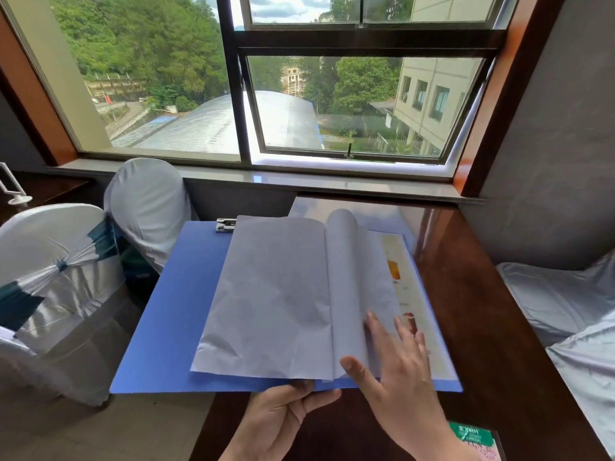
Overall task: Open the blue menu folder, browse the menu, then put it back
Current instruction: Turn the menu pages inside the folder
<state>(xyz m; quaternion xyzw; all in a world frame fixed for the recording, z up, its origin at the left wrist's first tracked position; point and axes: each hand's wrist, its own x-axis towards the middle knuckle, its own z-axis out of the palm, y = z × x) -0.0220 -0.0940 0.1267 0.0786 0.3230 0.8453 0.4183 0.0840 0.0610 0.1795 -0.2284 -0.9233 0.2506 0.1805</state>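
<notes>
Blue menu folder [173, 311] is lying open on surface [492, 327], left hand [283, 417] pinching its btm edge, right hand [399, 357] spread flat on pages [276, 301] — should be turning w/ light touch.

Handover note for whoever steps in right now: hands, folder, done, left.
Left hand: pinching the near edge of the blue menu folder at its middle, thumb on top.
Right hand: open, fingers spread on the curled pages, mid page-turn, gripping nothing.
Folder lies open on the dark wooden table, its left half overhanging the table edge; metal clip at the far side. Blank backs of pages lie left, a printed menu page shows right.
Done: opened, browsing under way.
Left: finish browsing, close, put it back.
</notes>
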